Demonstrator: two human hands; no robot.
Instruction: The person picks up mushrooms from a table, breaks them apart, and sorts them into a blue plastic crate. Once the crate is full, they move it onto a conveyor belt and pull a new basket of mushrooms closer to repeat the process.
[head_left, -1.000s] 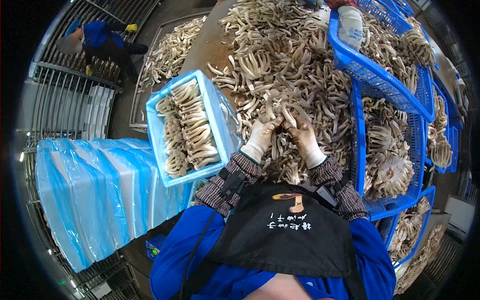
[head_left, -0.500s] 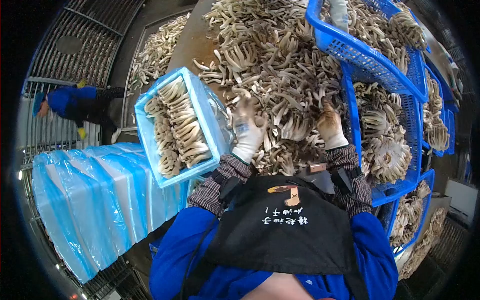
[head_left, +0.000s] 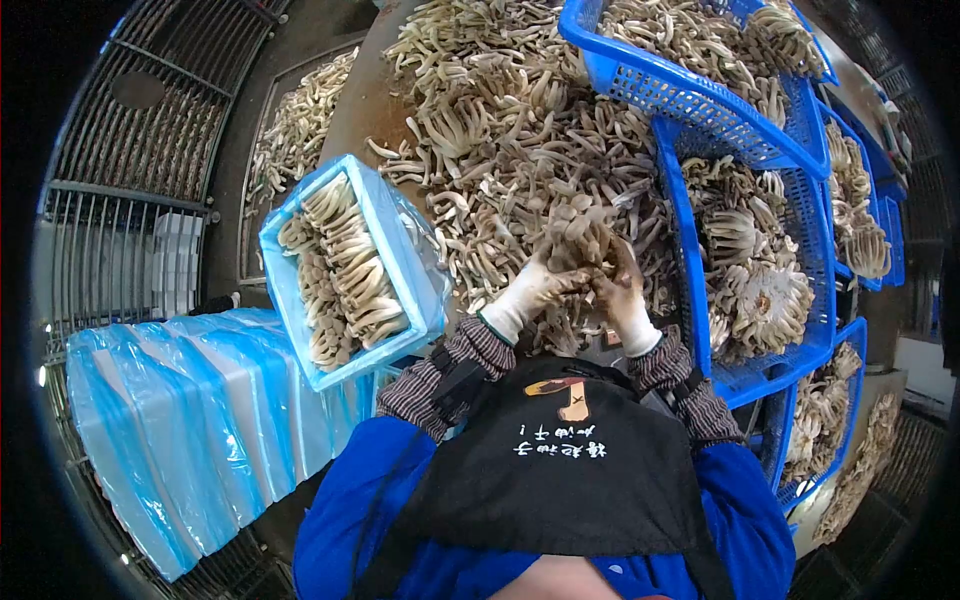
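Mushroom clump (head_left: 582, 228), at the centre of the frame in the head view, is gripped between the left hand (head_left: 534, 296) and right hand (head_left: 624, 298), over the mushroom pile (head_left: 500, 150). In the previous frame the hands were well apart; now they are close together, fingers curled around the clump. The lined box (head_left: 416, 290) left of centre holds packed mushrooms. The gloved arm at the upper-right basket (head_left: 690, 92) has left view.

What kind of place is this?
It looks like a mushroom sorting or packing room: loose mushrooms heaped across a worktop, blue plastic crates of mushroom clusters, and a blue-lined box holding neat rows of them.
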